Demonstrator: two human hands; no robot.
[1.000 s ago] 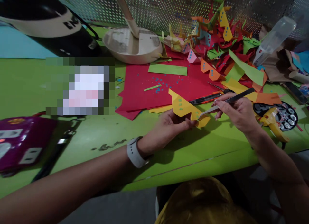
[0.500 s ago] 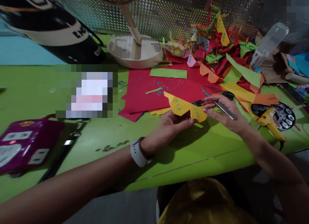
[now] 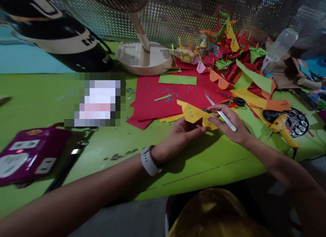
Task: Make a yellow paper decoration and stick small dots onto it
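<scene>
My left hand (image 3: 182, 135) pinches the lower edge of a folded yellow paper shape (image 3: 191, 112) dotted with small green spots, held just above the green table (image 3: 38, 97). My right hand (image 3: 230, 126) grips metal tweezers (image 3: 219, 111), whose tips point up and away from me over the red paper sheets (image 3: 163, 104). The fingers of that hand also press on the right end of the yellow shape. A white watch sits on my left wrist.
A pile of folded coloured paper pieces (image 3: 226, 56) lies at the back right, scissors (image 3: 235, 100) and a yellow glue gun (image 3: 282, 130) to the right. A fan base (image 3: 144, 58), a dark helmet (image 3: 58, 33) and a purple power strip (image 3: 28, 155) stand to the left.
My right hand turned the tweezers from pointing at the yellow shape to pointing away, then came down onto the shape's right end. The left hand kept its pinch.
</scene>
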